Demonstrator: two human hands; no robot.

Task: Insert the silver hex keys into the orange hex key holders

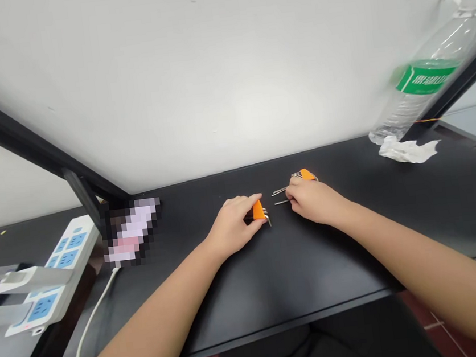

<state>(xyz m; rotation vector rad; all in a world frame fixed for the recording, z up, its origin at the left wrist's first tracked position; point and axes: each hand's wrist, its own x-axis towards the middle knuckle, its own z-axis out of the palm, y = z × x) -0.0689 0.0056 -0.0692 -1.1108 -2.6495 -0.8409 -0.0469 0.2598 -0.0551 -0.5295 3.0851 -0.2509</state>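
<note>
My left hand (235, 222) rests on the black table (274, 272), fingers closed round a small orange holder (258, 210) with short metal pins sticking out at its right. My right hand (311, 200) lies just to the right of it, fingers curled over thin metal keys (279, 191) that point left. A second orange holder (307, 174) with several metal keys lies right behind my right hand, touching its knuckles. The two hands are a few centimetres apart.
A clear plastic water bottle (420, 86) with a green label stands at the back right beside crumpled white tissue (408, 150). At the left are a white power strip (49, 274) with blue sockets, its cable (91, 318) and a blurred-out object (132, 230). A white wall rises behind.
</note>
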